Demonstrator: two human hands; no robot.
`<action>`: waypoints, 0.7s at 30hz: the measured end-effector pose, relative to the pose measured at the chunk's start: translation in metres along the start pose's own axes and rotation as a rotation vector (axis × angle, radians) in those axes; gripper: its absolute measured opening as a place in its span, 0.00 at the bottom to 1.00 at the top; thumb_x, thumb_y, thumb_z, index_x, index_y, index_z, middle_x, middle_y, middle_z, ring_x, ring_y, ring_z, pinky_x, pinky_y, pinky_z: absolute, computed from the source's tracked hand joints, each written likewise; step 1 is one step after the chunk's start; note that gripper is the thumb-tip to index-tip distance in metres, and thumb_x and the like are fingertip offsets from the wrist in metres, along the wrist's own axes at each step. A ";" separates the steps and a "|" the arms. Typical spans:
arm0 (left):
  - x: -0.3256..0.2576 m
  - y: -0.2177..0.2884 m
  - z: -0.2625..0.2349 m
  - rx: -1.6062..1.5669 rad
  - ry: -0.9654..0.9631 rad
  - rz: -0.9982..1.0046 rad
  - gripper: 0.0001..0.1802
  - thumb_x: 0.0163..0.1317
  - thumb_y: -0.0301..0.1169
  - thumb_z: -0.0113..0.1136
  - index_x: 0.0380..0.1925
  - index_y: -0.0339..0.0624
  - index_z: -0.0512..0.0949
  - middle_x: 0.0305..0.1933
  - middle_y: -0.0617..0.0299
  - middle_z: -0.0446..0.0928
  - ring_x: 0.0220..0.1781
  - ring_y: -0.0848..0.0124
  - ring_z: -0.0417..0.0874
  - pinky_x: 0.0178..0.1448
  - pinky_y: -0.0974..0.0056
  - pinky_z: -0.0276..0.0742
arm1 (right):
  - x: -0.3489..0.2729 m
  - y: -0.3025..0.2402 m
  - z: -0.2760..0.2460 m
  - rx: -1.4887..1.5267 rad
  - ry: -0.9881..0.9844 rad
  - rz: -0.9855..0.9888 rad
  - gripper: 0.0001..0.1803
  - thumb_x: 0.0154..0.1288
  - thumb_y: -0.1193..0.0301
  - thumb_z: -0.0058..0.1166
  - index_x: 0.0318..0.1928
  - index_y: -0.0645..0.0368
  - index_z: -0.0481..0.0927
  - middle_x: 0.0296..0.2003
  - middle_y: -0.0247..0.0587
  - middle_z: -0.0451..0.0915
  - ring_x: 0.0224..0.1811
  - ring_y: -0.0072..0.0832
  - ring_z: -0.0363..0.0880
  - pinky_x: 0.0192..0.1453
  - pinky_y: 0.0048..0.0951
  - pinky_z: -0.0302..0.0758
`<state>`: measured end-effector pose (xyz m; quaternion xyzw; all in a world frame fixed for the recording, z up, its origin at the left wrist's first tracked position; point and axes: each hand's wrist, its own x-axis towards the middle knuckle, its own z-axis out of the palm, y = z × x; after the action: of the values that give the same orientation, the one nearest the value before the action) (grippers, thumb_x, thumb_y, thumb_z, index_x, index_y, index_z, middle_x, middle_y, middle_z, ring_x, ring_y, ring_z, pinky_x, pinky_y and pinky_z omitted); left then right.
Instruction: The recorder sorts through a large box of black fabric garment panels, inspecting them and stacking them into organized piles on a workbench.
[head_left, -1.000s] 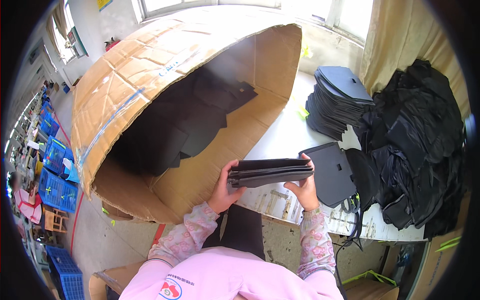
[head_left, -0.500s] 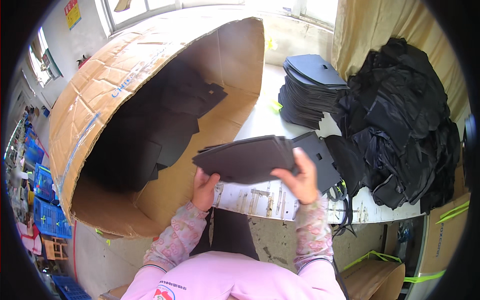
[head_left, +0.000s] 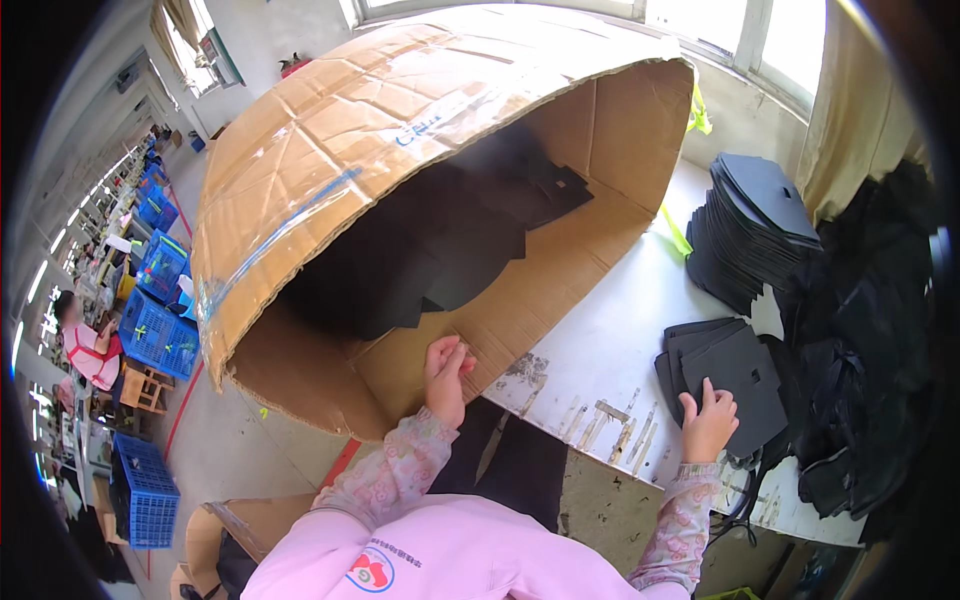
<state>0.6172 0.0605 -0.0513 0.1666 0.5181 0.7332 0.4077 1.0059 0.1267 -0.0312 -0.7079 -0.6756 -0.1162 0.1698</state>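
Note:
My left hand hovers by the front edge of a large open cardboard box, its fingers curled together with nothing visible in them. Inside the box lies a heap of flat black panels, partly in shadow. On the right, my right hand rests with spread fingers on a small, uneven pile of black panels; the top one has a small rectangular slot. Behind that pile stands a taller stack of similar black panels.
A white worktable with a worn, marked front edge carries the stacks. A heap of black fabric sits at its right end. Blue crates and a seated person are off to the left, with a window behind.
The panels held between both hands now lie on the table at the right under my right hand. My left hand has come away from them, and the view has turned left.

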 end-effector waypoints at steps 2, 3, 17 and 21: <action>-0.011 0.001 -0.019 0.045 0.051 -0.028 0.11 0.69 0.29 0.57 0.49 0.42 0.71 0.43 0.66 0.74 0.37 0.78 0.77 0.44 0.73 0.74 | 0.019 -0.029 -0.013 0.171 0.062 -0.058 0.25 0.56 0.61 0.66 0.54 0.53 0.80 0.42 0.41 0.76 0.46 0.40 0.74 0.48 0.41 0.70; -0.014 -0.001 -0.024 0.049 0.048 -0.029 0.11 0.69 0.29 0.57 0.49 0.42 0.71 0.43 0.66 0.74 0.37 0.78 0.77 0.44 0.73 0.74 | 0.029 -0.049 -0.017 0.333 0.126 -0.120 0.22 0.58 0.64 0.65 0.53 0.55 0.80 0.42 0.43 0.77 0.46 0.41 0.75 0.48 0.41 0.71; -0.037 -0.036 -0.068 0.489 -0.201 -0.007 0.16 0.64 0.22 0.60 0.50 0.40 0.70 0.45 0.63 0.73 0.47 0.74 0.75 0.56 0.69 0.72 | 0.192 -0.357 0.062 0.853 -0.203 -0.439 0.55 0.49 0.57 0.71 0.73 0.51 0.53 0.74 0.57 0.47 0.77 0.51 0.44 0.74 0.63 0.47; -0.048 -0.033 -0.071 0.590 -0.226 -0.007 0.16 0.63 0.22 0.60 0.51 0.38 0.70 0.48 0.61 0.73 0.52 0.71 0.75 0.58 0.68 0.72 | 0.221 -0.415 0.075 0.902 -0.119 -0.469 0.52 0.50 0.55 0.70 0.72 0.54 0.57 0.72 0.56 0.53 0.76 0.52 0.47 0.75 0.60 0.48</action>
<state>0.6134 -0.0168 -0.1015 0.3563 0.6605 0.5266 0.3993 0.6012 0.3712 0.0216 -0.3990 -0.8077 0.1927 0.3890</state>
